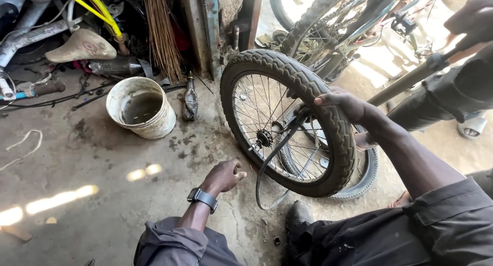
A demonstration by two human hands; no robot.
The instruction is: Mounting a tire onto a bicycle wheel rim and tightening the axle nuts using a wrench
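A small bicycle wheel (287, 122) with a knobby black tyre and thin spokes stands upright on the concrete floor. My right hand (341, 104) grips the top right of its tyre. A thin black hose (267, 163) loops from near that hand down past the hub to the floor. My left hand (223, 176), with a dark wristwatch on the wrist, hovers loosely curled and empty just left of the wheel's lower edge. A second tyre (362, 181) lies flat behind the wheel.
A dirty white bucket (141, 108) stands at left, a small bottle (190, 99) beside it. A saddle (82, 45), broom bristles (162, 35) and frame parts crowd the back. Another person (452, 86) at right holds a pump handle near a larger bicycle wheel (318, 24).
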